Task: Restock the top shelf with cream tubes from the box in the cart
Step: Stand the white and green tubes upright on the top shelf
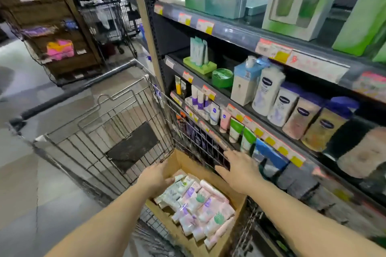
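Two bare forearms at bottom of frame, left hand (155, 176) curled over cream tubes (198, 202) in cardboard box (234, 210) at lower centre, right hand (240, 170) spread flat above wire cart (108, 137) edge, top shelf (240, 33) upper right.

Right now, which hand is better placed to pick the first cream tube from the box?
Left. The left hand already touches the tubes in the box; the right hand hovers open at the far rim.

Lotion bottles (269, 89), green jar (222, 77), farther wire trolley (108, 21) behind.
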A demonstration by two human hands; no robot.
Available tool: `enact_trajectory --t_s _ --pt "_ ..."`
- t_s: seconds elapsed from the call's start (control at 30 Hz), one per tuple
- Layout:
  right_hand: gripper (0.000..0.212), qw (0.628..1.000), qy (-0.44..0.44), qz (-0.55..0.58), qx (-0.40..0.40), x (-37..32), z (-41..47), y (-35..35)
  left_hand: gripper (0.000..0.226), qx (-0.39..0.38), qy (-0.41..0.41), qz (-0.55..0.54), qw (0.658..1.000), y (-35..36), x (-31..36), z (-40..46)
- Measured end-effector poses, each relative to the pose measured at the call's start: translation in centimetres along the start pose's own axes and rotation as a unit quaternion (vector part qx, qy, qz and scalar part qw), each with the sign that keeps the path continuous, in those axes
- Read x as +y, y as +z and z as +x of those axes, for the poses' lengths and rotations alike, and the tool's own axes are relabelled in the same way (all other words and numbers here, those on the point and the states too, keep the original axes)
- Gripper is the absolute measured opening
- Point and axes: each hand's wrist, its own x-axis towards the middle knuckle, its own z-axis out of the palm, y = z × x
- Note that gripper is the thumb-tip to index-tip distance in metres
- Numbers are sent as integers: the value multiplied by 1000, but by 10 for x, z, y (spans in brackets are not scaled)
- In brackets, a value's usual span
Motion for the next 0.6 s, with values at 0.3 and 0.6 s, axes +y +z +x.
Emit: enact_trajectory --t_s 0.3,0.6 --pt "57 985 157 67 -31 -32 71 124 74 -146 107 55 982 84 -90 140" --pt "61 960 215 125 -131 -55 88 224 25 -187 179 55 964 168 -122 182"
